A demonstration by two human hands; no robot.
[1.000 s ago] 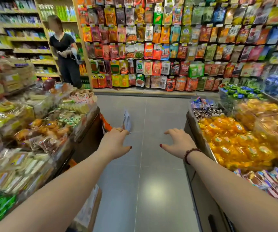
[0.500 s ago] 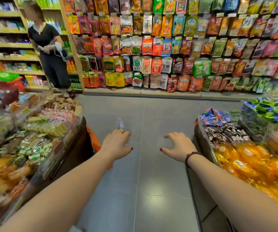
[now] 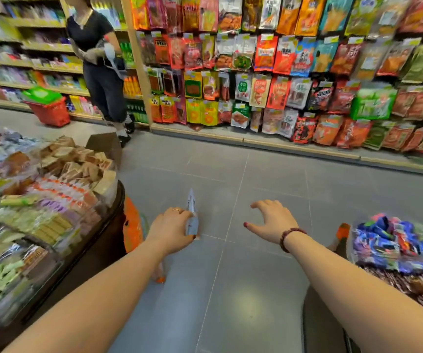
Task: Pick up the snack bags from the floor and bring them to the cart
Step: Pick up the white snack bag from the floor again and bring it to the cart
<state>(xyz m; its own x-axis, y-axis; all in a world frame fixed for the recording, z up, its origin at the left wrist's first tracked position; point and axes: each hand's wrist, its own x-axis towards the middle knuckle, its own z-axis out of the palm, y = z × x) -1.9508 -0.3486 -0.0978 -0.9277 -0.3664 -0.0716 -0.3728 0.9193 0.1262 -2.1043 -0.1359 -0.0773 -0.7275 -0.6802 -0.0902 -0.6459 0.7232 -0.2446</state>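
My left hand is stretched out over the grey floor and grips a thin pale blue-white snack bag seen edge-on, its top poking up past my fingers. My right hand, with a bead bracelet on the wrist, hovers beside it with fingers spread and nothing in it. No cart shows clearly; a red basket with a green lid stands on the floor at the far left.
A snack bin table fills the left, another bin the right, with a tiled aisle between. A wall of hanging snack bags faces me. A person in black stands by the left shelves. An orange object sits by the left table.
The view has moved forward down the aisle and swung left; the wall rack and the person look closer. My left hand still holds the bag and my right hand stays spread.
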